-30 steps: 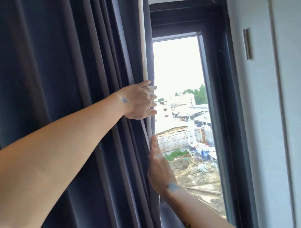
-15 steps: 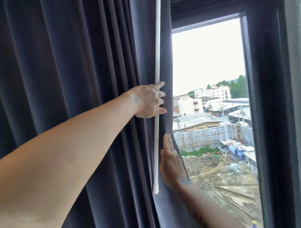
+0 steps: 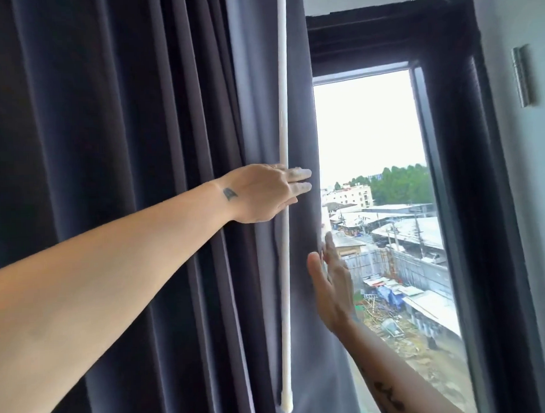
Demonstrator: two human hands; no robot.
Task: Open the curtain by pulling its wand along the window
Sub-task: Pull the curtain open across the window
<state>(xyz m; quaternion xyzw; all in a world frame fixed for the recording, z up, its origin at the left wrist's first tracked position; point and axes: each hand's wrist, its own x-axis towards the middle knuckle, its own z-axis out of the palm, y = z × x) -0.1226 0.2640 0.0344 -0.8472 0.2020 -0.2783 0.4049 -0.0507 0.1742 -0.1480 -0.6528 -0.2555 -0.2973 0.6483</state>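
A dark grey pleated curtain [image 3: 124, 149] covers the left of the view; its free edge hangs at about the middle. A long white wand [image 3: 281, 119] hangs down in front of that edge, and its tip is near the bottom of the frame. My left hand [image 3: 261, 192] reaches in from the left at the wand's mid-height. Its fingers stretch straight across the wand and are not curled around it. Lower and to the right, my right hand [image 3: 331, 292] is flat and open beside the curtain edge, holding nothing.
The uncovered strip of window [image 3: 367, 135] shows bright sky and rooftops. A dark window frame [image 3: 467, 168] borders it on the right. Beyond that is a pale wall [image 3: 544, 227] with a small metal bracket [image 3: 521, 75].
My left hand's fingers were curled on the wand and have straightened. My right hand was pressed flat against the curtain edge and has come off it. The wand now hangs fully in view.
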